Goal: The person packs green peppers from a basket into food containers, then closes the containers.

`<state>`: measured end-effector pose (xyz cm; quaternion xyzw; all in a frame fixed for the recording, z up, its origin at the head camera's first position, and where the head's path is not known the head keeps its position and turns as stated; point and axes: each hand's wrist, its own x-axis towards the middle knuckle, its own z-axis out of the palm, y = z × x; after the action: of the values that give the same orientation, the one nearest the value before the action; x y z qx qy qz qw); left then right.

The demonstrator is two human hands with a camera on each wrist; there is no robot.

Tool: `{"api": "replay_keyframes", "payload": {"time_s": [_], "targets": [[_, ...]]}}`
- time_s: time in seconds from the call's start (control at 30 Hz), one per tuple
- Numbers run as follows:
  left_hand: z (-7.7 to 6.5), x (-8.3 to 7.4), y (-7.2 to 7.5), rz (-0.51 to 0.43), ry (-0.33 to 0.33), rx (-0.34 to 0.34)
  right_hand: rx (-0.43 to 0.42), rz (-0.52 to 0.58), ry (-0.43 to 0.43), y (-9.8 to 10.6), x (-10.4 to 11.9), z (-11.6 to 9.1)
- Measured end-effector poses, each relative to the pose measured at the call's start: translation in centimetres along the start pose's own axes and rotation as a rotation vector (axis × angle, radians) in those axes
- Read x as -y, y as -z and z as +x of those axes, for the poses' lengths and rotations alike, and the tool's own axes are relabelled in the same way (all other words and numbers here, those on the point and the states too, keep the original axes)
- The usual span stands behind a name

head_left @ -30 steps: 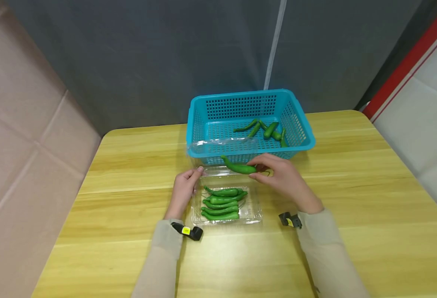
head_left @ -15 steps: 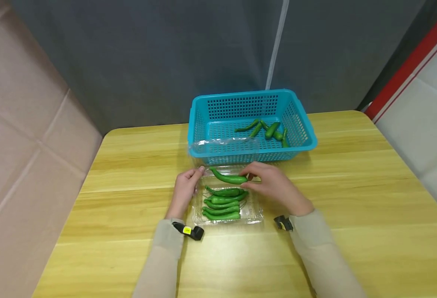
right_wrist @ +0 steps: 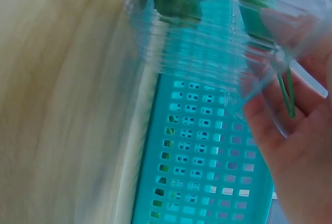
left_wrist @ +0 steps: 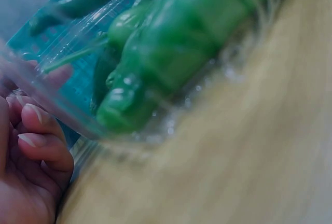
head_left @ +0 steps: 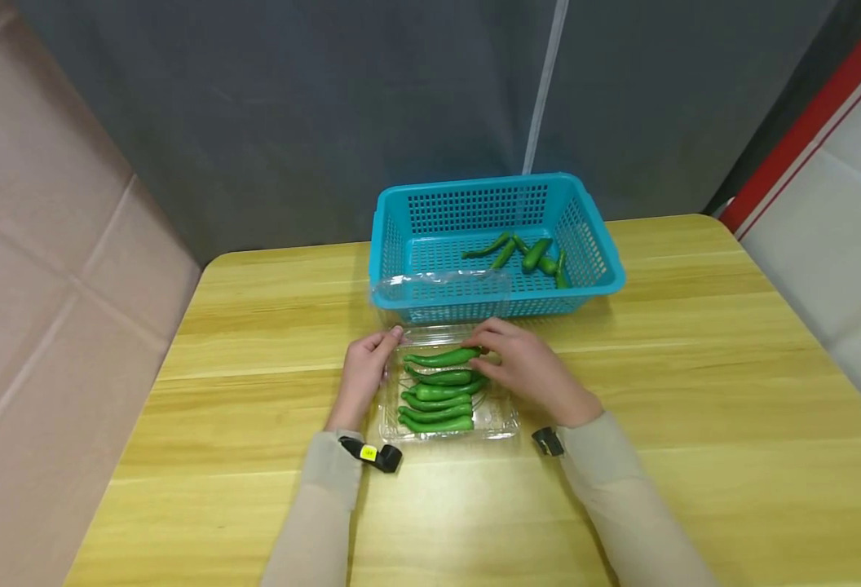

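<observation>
An open clear plastic clamshell box [head_left: 502, 417] lies on the table with several green chili peppers [head_left: 436, 410] in a row inside. My left hand [head_left: 362, 371] grips its left edge near the hinge, thumb on top; the left wrist view shows curled fingers [left_wrist: 44, 149] at the clear wall. At the far side of the box, my right hand [head_left: 524, 368] pinches one more chili pepper [head_left: 438, 359] by its right end. That pepper lies lengthwise beside the row. Its thin stem [right_wrist: 287, 92] sticks out by my palm in the right wrist view.
The box's raised clear lid [head_left: 441, 292] leans against a blue plastic basket [head_left: 390, 244] behind it. Several loose chili peppers [head_left: 536, 255] lie in the basket's right half. A dark curtain [head_left: 291, 122] hangs behind the wooden table [head_left: 254, 326].
My right hand has brought the chili pepper down and left, from above the box's hinge to inside it at the far end of the row. My left hand has stayed put.
</observation>
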<state>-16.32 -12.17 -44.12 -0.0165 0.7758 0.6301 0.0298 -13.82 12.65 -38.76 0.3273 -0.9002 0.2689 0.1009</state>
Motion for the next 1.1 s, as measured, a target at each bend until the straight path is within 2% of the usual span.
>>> {"api": "replay_keyframes", "payload": {"time_s": [0.3,0.6,0.83,1.1], "targets": [[0.1,0.3,0.0,-0.002,0.0,0.004,-0.009,-0.054,-0.019,-0.6,0.2,0.1],[-1.1,-2.0,0.0,-0.014,-0.012,0.013,-0.027,-0.081,0.039,-1.0,0.1,0.0],[-1.2,-2.2,-0.1,0.005,-0.013,-0.011,0.002,-0.16,0.054,-1.3,0.1,0.0],[-1.1,-2.2,-0.1,-0.003,-0.007,-0.004,-0.008,-0.158,0.056,-1.3,0.0,0.0]]}}
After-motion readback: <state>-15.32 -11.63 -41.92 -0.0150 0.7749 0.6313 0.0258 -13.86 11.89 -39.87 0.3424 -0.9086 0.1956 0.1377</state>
